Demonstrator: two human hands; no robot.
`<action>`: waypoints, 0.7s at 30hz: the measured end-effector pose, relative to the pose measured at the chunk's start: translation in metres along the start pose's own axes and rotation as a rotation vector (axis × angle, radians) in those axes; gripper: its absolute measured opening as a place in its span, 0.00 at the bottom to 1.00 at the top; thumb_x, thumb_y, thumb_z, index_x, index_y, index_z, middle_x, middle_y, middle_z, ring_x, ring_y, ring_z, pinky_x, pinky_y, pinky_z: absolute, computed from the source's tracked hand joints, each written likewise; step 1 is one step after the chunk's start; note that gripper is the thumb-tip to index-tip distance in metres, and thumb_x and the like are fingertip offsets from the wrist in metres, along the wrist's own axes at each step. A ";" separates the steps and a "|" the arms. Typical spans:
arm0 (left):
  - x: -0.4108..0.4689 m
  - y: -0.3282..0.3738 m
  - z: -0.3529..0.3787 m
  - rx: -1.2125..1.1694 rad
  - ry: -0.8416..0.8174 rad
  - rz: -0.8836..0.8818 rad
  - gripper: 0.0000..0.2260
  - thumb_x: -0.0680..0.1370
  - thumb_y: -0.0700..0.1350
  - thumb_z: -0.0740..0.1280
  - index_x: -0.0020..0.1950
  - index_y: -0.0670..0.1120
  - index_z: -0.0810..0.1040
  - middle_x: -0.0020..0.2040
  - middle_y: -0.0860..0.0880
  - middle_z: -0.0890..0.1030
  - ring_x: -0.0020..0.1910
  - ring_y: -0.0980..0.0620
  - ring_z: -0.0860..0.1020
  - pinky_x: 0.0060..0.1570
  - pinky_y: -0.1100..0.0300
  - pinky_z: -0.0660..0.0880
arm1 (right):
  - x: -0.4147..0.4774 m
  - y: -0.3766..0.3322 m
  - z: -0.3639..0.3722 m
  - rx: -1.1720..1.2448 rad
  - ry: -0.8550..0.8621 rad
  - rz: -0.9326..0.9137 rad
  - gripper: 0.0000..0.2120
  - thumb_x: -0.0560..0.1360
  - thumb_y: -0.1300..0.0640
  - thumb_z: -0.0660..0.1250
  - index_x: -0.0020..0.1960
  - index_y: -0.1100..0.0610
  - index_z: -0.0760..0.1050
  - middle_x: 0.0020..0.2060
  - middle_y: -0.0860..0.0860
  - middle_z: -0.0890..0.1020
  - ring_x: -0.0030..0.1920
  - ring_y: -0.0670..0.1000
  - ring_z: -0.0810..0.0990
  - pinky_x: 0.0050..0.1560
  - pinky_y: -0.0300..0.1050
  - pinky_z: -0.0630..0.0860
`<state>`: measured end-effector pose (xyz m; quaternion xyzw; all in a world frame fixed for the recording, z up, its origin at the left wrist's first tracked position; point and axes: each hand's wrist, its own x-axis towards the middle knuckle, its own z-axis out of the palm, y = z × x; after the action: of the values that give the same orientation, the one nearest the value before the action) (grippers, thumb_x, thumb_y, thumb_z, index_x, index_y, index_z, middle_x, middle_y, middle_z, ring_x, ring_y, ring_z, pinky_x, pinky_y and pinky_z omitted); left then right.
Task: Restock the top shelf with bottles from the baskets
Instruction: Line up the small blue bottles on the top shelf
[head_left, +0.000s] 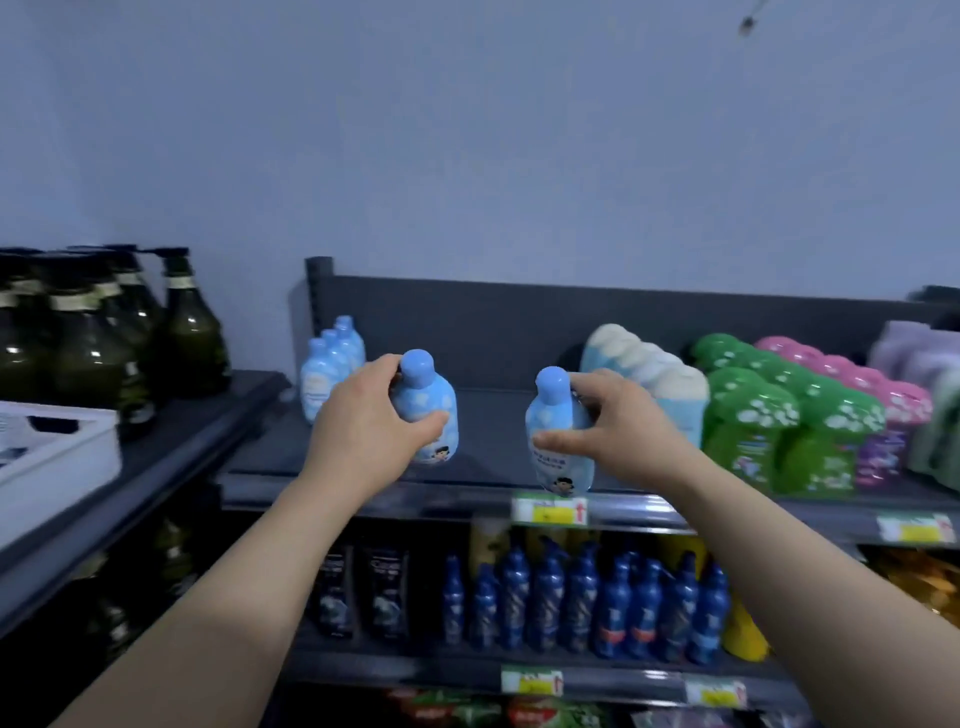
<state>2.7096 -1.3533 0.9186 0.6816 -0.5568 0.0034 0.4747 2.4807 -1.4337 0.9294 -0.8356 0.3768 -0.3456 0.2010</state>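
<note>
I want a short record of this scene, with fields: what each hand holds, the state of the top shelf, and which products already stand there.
left hand: grips the left bottle, light blue, upright
right hand: grips the right bottle, light blue, near the front edge
top shelf: bare stretch between the two hands
already shelved: blue bottle row at the left; green bottles and pink bottles at the right
held bottles set down: cannot tell
</note>
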 end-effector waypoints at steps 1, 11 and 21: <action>0.010 -0.015 -0.009 0.002 0.008 -0.018 0.17 0.68 0.49 0.74 0.55 0.52 0.74 0.49 0.55 0.78 0.49 0.52 0.76 0.48 0.58 0.71 | 0.012 -0.006 0.011 0.027 -0.006 0.003 0.10 0.66 0.52 0.76 0.44 0.51 0.78 0.43 0.50 0.78 0.44 0.49 0.78 0.46 0.46 0.76; 0.106 -0.156 -0.039 -0.001 -0.030 -0.187 0.19 0.66 0.46 0.77 0.54 0.49 0.75 0.51 0.52 0.80 0.50 0.50 0.79 0.52 0.51 0.76 | 0.107 -0.033 0.106 0.273 -0.040 0.129 0.14 0.66 0.58 0.78 0.49 0.49 0.80 0.44 0.47 0.85 0.47 0.47 0.83 0.53 0.49 0.80; 0.151 -0.209 -0.013 -0.013 -0.114 -0.151 0.15 0.66 0.47 0.77 0.48 0.50 0.75 0.47 0.52 0.78 0.46 0.53 0.77 0.43 0.60 0.70 | 0.155 -0.035 0.162 0.242 -0.069 0.197 0.15 0.67 0.59 0.77 0.51 0.49 0.80 0.44 0.44 0.85 0.47 0.44 0.82 0.52 0.44 0.80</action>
<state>2.9332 -1.4736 0.8718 0.7177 -0.5299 -0.0748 0.4456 2.6903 -1.5181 0.9059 -0.7757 0.4054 -0.3381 0.3459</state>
